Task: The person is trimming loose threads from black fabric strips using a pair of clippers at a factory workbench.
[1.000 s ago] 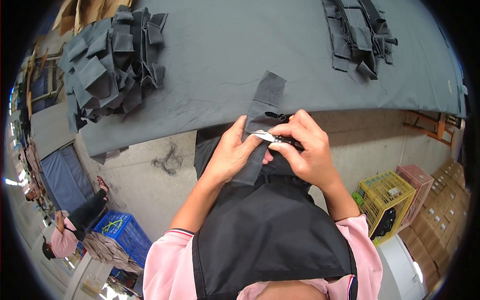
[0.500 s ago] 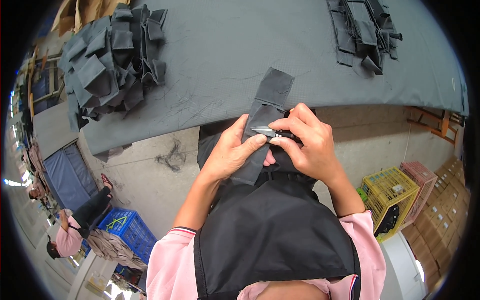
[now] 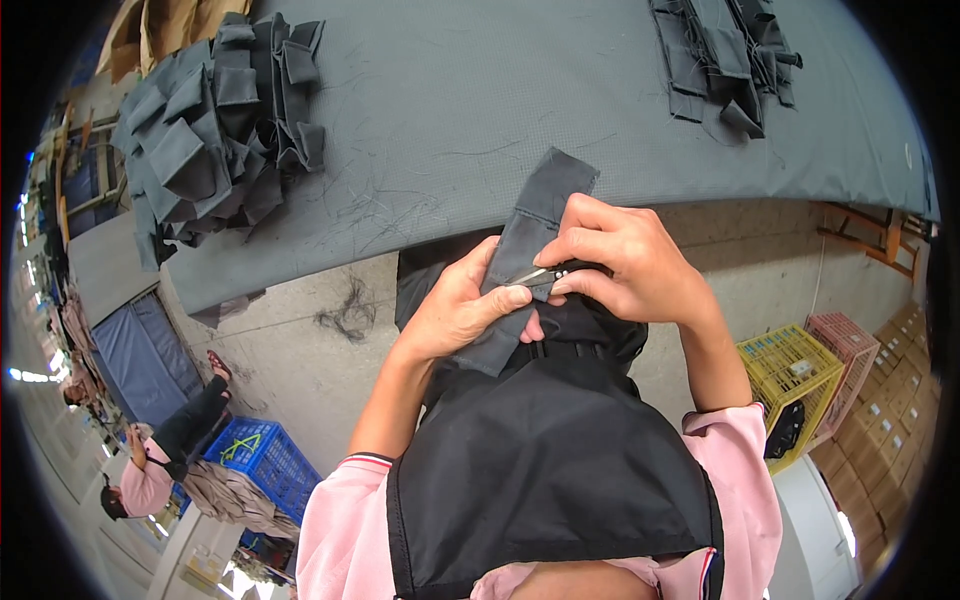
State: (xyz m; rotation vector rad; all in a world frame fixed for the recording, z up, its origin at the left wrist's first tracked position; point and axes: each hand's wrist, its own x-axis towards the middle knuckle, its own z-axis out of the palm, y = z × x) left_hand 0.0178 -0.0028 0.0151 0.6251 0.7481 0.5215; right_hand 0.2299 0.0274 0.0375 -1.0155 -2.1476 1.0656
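A long dark grey fabric piece with a stitched seam lies slantwise across my left hand. The thumb presses on its face while fingertips show beneath its right side. My right hand grips small thread snips with a black handle between thumb and fingers. Their metal blades lie at the strip's edge, beside my left thumb tip. Whether the blades have a thread between them is too small to tell. The strip's upper end rests over the near edge of the grey-covered table.
A heap of grey fabric pieces lies at the table's left, a smaller stack at the far right. Loose threads litter the table. Yellow and pink crates stand right; a blue crate and a person are left.
My right hand has turned, its elbow swinging outward, and the snips have tilted and moved lower toward the strip's right edge. The strip leans further right. My left hand keeps its hold.
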